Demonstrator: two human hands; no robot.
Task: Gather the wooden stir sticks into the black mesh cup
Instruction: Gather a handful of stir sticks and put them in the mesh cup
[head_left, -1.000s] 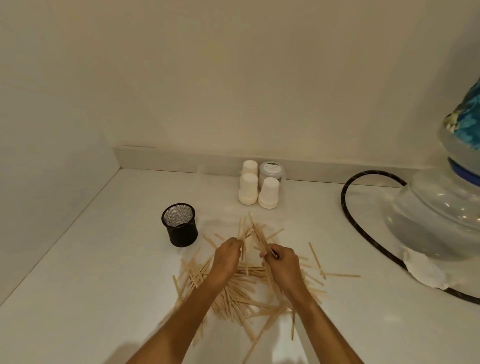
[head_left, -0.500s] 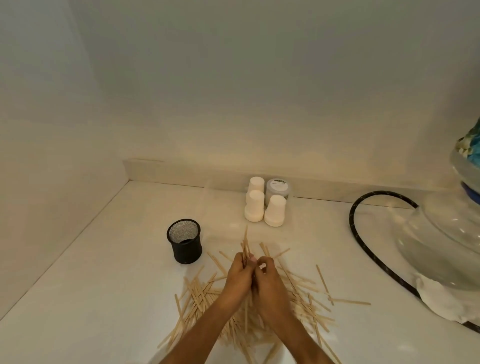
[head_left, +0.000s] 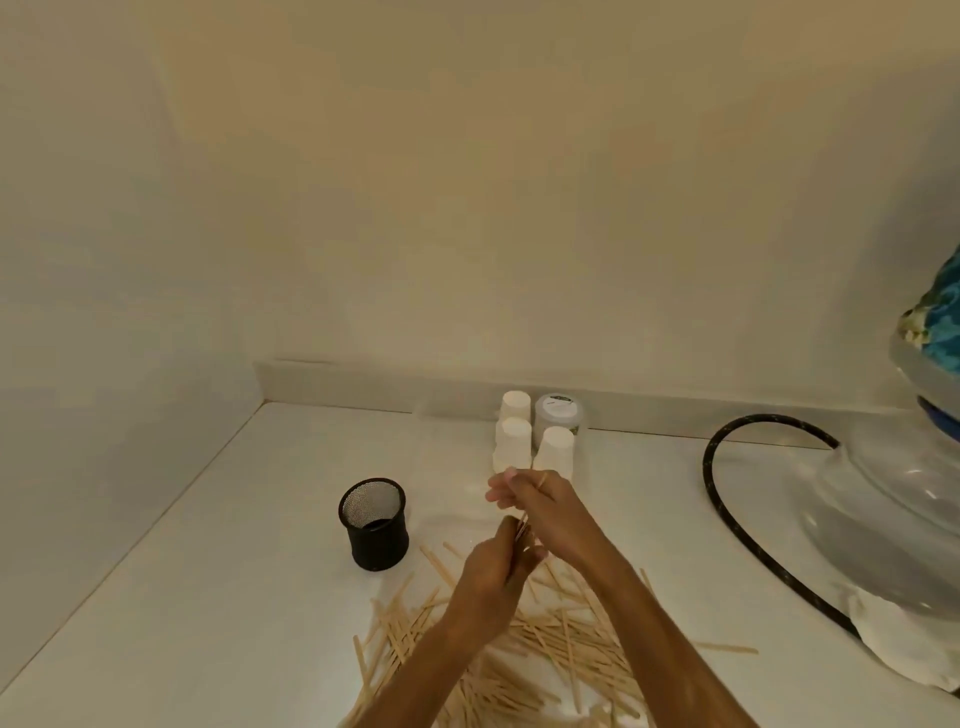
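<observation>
Two bare forearms rise from the lower edge of the frame, sleeveless, ending in the bare left hand (head_left: 496, 569) and bare right hand (head_left: 540, 506); no rings or watch show.

I count one black mesh cup (head_left: 373, 524), three white paper cups (head_left: 513, 441), one lidded jar (head_left: 559, 413), one black hose (head_left: 727, 514), and stir sticks (head_left: 561, 649) too many to count.

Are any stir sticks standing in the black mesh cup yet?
No. The black mesh cup shows only bare mesh inside, while the stir sticks lie on the counter or in the left hand.
</observation>
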